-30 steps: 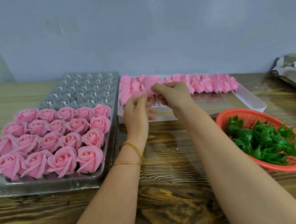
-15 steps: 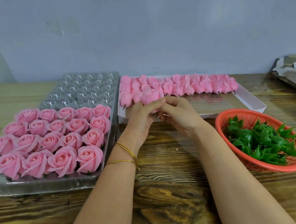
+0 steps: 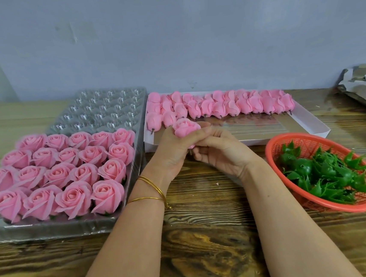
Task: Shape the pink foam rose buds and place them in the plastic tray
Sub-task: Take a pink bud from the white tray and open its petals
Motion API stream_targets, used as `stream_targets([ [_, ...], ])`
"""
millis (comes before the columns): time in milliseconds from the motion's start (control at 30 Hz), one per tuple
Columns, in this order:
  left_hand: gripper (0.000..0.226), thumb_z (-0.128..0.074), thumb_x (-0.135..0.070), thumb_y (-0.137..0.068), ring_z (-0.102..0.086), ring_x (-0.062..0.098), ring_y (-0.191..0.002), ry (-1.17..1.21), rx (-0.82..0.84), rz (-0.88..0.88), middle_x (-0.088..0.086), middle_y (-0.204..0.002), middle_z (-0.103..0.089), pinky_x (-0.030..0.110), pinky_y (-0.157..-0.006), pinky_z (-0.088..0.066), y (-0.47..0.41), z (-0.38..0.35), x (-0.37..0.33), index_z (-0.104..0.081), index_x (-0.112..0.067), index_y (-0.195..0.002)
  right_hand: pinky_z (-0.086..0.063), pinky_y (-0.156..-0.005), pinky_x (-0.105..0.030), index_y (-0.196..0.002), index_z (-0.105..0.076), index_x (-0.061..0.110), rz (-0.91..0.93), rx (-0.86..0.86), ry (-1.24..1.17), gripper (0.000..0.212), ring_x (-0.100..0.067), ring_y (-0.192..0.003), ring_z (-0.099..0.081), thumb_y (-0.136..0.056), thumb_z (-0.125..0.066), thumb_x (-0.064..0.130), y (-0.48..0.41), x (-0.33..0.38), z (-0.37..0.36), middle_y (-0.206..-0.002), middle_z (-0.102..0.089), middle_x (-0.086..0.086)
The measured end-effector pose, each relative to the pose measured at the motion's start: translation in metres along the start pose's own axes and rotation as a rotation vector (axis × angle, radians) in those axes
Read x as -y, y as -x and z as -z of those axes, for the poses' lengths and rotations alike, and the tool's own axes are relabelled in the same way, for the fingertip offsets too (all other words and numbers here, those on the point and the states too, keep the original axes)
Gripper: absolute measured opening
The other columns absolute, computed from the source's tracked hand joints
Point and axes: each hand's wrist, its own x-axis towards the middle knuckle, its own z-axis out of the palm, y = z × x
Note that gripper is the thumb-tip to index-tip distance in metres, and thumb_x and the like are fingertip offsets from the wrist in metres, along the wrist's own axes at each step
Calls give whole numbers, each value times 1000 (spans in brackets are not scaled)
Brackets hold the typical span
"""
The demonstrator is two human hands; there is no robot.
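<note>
Wooden table (image 3: 210, 247) against a grey-blue wall (image 3: 168, 39).

- Plastic tray (image 3: 52, 229), left: near rows filled with opened pink roses (image 3: 69, 171).
- White box (image 3: 310, 126), centre: closed buds (image 3: 230, 106) lying in rows along its far side.
- Red basket (image 3: 272, 145), right: green calyxes (image 3: 322, 174).
- Held bud (image 3: 185, 127): rounded, layered pink petals, over the box's near left corner. Left hand (image 3: 170, 153) curls its fingers round the head. Right hand (image 3: 223, 152) pinches beneath, at the base.
</note>
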Motion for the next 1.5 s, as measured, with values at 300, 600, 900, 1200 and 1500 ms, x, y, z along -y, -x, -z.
stream_targets([
  [300,15,-79,-9,-75,-67,11,-75,-260,-195,-196,2,-75,-71,25,-70,-55,-5,0,10,-70,-4,-86,-27,-43,-22,-68,-71,17,165,-403,203,13,-11,-50,-43,-70,-67,29,-6,6,-6,-57,-53,4],
  [600,13,-73,1,-77,-71,21,-89,-439,-160,-243,10,-93,-74,40,-74,-59,-8,-2,18,-67,-9,-82,-46,-54,-13,-83,-66,12,277,-428,404,14,2,-61,-62,-78,-79,12,-10,-2,-13,-60,-66,13],
  [900,10,-74,-16,-83,-64,12,-58,-352,-254,-224,3,-64,-69,23,-53,-53,-1,-6,11,-70,-8,-79,-43,-49,-24,-80,-69,8,212,-440,223,26,-15,-56,-56,-83,-58,32,-13,-6,-9,-65,-61,-3],
  [1200,19,-75,-18,-81,-59,7,-63,-310,-302,-262,-6,-62,-62,23,-56,-51,1,-11,7,-63,-21,-66,-54,-63,-26,-95,-64,-3,178,-370,121,34,-22,-75,-65,-76,-43,-20,-9,-5,-10,-82,-66,-15],
  [1500,7,-75,-19,-79,-71,18,-76,-166,-293,-204,2,-79,-73,29,-64,-56,-3,-9,11,-72,-25,-76,-58,-84,-38,-124,-56,2,229,-277,372,64,-17,-92,-69,-67,-71,-22,-5,-11,-17,-109,-69,-15],
])
